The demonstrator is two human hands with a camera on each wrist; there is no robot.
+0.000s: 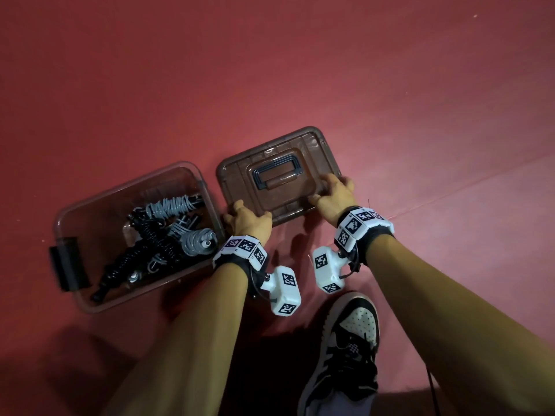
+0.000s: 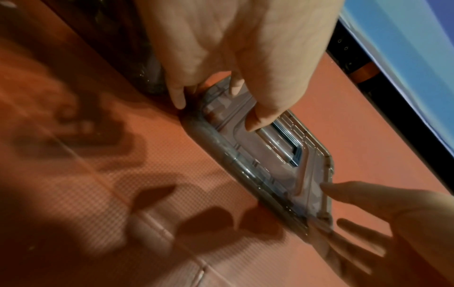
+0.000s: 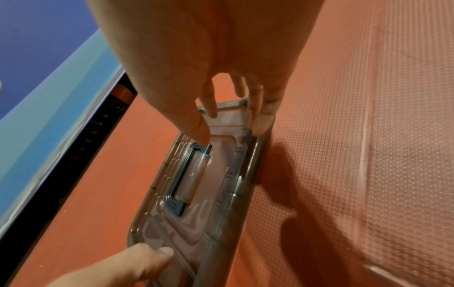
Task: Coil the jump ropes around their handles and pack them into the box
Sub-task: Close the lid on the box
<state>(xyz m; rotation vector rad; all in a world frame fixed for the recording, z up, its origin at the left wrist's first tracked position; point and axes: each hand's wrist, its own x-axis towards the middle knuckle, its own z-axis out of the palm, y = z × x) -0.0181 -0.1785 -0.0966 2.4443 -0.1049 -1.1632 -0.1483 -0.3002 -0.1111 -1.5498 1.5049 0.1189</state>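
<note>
The clear brown box point(image 1: 120, 187) stands open on the red floor at the left. Inside it lie coiled black and grey jump ropes point(image 1: 162, 235), wound on their handles. Its lid point(image 1: 312, 151) lies to the right of the box, carry handle facing up. My left hand point(image 1: 246, 219) grips the lid's near left corner, thumb on top. My right hand point(image 1: 333, 193) grips the near right corner. In the left wrist view the left hand point(image 2: 233, 58) pinches the lid point(image 2: 270, 174), and the right hand's fingers point(image 2: 363, 238) reach under its edge. The right wrist view shows the right hand point(image 3: 209, 58) on the lid point(image 3: 196, 223).
A black latch point(image 1: 67, 262) hangs on the box's left end. My shoe point(image 1: 345, 340) is planted just behind the hands. A blue wall with a black base strip point(image 2: 393, 77) runs beyond the lid. Textured red floor mat point(image 1: 300, 70) spreads all around.
</note>
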